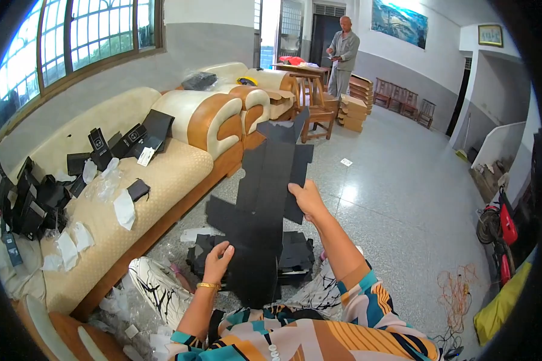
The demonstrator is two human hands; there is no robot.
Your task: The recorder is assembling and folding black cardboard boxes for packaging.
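A long flat black cardboard cutout [265, 198], an unfolded box blank with side flaps, stands upright in front of me. My left hand [215, 260] grips its lower left edge. My right hand [307, 198] holds its right edge higher up, by a flap. Below the sheet, a stack of more black flat blanks [295, 256] lies on the floor between my knees.
A cream sofa [162, 180] at left carries black boxes [36, 198], clear plastic bags and white paper. Scraps litter the floor by its base. A person [343, 54] stands far back near a table and wooden chairs. A red bike [500, 231] and tangled cord [457, 295] lie right.
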